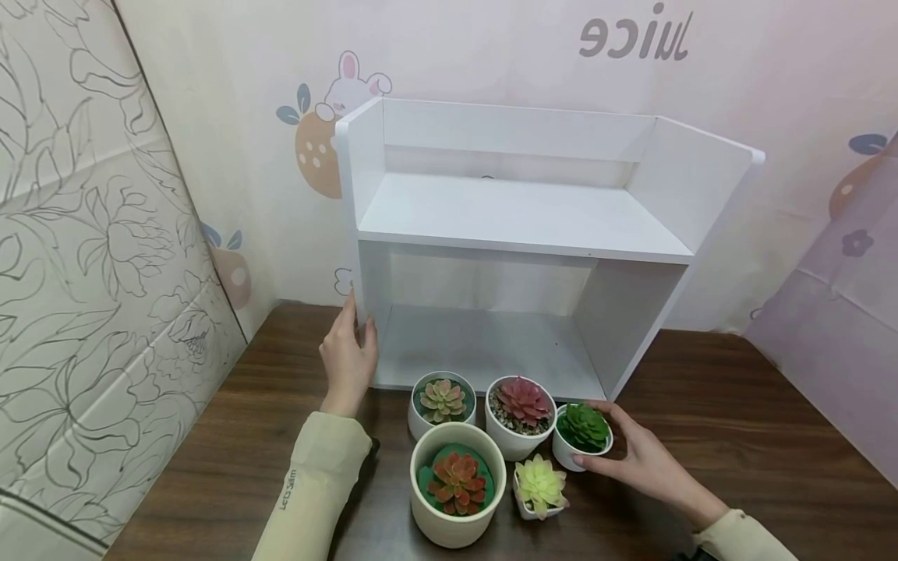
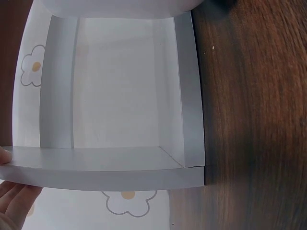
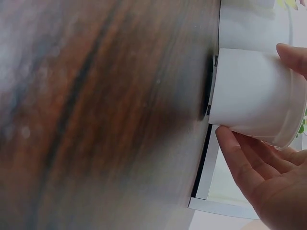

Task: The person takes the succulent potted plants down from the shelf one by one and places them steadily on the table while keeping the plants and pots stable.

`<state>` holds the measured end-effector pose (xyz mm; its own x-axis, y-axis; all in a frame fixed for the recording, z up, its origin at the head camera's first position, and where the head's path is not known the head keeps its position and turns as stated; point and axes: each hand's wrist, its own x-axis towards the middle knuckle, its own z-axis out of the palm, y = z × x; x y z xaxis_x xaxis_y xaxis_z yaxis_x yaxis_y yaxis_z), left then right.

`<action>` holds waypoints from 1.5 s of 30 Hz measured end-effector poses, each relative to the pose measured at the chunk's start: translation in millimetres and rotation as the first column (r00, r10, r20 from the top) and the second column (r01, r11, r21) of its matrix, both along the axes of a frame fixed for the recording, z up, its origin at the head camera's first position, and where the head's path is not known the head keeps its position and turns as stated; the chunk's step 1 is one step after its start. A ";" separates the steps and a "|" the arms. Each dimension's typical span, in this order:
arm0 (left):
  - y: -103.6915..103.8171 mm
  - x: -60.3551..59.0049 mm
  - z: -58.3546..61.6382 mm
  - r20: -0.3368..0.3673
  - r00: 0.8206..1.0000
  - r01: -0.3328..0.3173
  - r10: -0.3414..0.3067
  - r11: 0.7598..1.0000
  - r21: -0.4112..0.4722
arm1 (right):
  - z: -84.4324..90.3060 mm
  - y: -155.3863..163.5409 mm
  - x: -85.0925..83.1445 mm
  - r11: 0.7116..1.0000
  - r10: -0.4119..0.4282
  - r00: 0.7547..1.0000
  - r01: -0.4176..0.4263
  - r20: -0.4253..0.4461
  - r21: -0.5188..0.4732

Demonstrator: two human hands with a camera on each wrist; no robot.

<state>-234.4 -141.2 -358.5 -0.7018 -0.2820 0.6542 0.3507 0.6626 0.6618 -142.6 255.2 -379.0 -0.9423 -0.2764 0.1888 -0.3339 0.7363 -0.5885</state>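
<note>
A white two-tier shelf (image 1: 519, 214) stands at the back of the table. My left hand (image 1: 348, 354) grips the front edge of its left side panel (image 2: 100, 178), thumb on the inner face and fingers outside. My right hand (image 1: 641, 456) holds a small white pot (image 3: 256, 93) with a dark green succulent (image 1: 584, 427) between thumb and fingers, in front of the shelf's right end. Left of that pot stands a white pot with a dark red succulent (image 1: 523, 401). Nearer to me is a small pot with a yellow-green succulent (image 1: 540, 485).
A larger cream pot (image 1: 456, 532) with an orange-red succulent sits at the front, and a white pot with a pale green succulent (image 1: 443, 400) stands behind it. The dark wooden table (image 1: 210, 475) meets a patterned wall covering (image 1: 491, 47) at the back.
</note>
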 end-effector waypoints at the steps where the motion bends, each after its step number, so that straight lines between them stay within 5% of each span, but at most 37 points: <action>1: 0.2 0.1 0.0 -0.003 1.000 -0.001 0.001 1.000 -0.001 | 0.0 0.1 0.1 1.000 -0.002 1.000 0.002 0.003 0.002; 34: 0.2 3.7 1.2 0.003 1.000 -0.004 0.004 1.000 -0.003 | -1.9 1.3 2.6 1.000 0.017 0.999 -0.019 -0.050 -0.024; 45: -2.8 5.1 3.3 0.057 0.998 0.014 -0.013 1.000 -0.012 | 4.4 2.8 3.8 0.999 0.004 1.000 -0.004 0.011 0.032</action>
